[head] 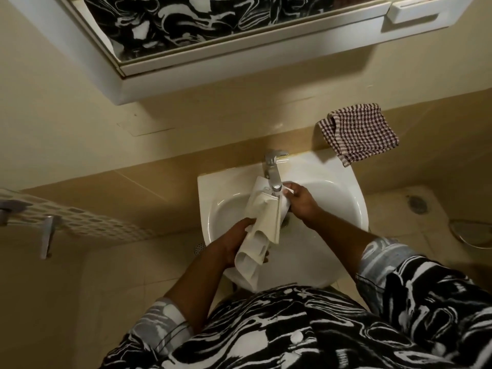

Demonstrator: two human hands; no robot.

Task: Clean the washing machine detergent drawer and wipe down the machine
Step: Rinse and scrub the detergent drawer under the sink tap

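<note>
Over the sink (338, 198) the detergent drawer (262, 225) slants, its long axis running from under the tap (273, 171) back toward the person, the left hand (234, 247) with its grip wrapped round the end away from the tap, the right hand (302, 201) pinching the end beneath the spout.

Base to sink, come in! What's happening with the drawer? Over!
Left hand grips drawer near end; right hand holds far end. Drawer over sink, under tap. Nothing blocking.

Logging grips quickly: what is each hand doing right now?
Left hand: grips the near end of the detergent drawer.
Right hand: holds its far end under the tap.
</note>
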